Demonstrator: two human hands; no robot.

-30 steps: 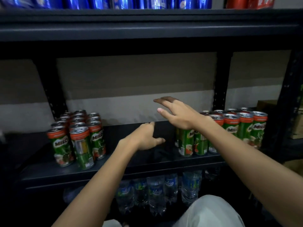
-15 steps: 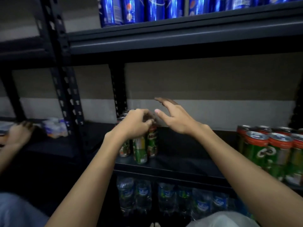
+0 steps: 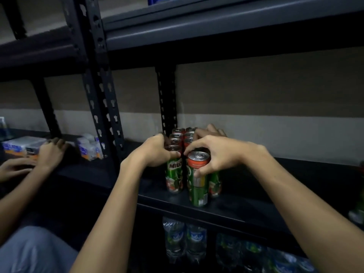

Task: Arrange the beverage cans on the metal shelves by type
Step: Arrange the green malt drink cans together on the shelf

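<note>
We are looking at the dark metal shelf (image 3: 246, 208), which is carrying a tight cluster of green Milo cans (image 3: 178, 138) near its left upright post (image 3: 167, 99). Below it, water bottles (image 3: 185, 239) are standing in a row. Our left hand (image 3: 155, 154) is curling its fingers around the left side of the cluster, thumb pressing the front-left can (image 3: 174, 174). Our right hand (image 3: 214, 154) is wrapping the right side, fingers reaching behind, thumb on the front can (image 3: 198, 182). Another person's hands (image 3: 50, 154) are resting on the neighbouring shelf by small packs (image 3: 89, 147).
</note>
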